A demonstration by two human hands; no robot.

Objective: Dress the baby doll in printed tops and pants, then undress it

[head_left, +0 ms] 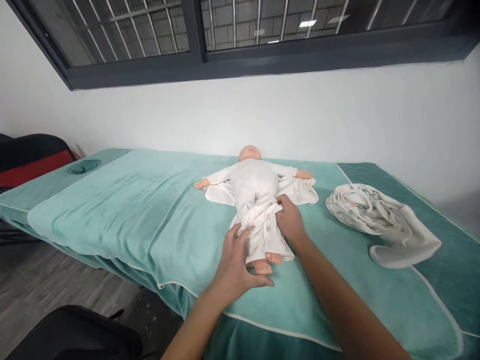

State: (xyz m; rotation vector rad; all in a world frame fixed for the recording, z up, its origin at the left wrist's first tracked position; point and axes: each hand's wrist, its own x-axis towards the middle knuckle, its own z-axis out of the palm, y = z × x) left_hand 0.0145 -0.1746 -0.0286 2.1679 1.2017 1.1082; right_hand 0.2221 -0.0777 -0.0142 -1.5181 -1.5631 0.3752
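Observation:
A baby doll (253,177) lies on its back on the green-covered bed, head toward the wall and arms spread. White printed baby pants (264,227) cover its legs, bunched at the waist, with both feet showing below the hems. At the right side of the waistband, my right hand (290,217) pinches the fabric. My left hand (236,260) is beside the doll's left-hand leg in view, fingers spread and thumb apart, its fingertips close to the pants. Whether those fingertips touch the cloth, I cannot tell. A white cloth (298,191) lies spread beneath the doll's body.
To the right lies a bundled white printed cloth (365,210). Green covers (176,200) drape the bed, which has a face hole (84,166) at its left end. A black and red chair (33,160) stands far left, another black seat (82,335) at lower left. The wall borders the back.

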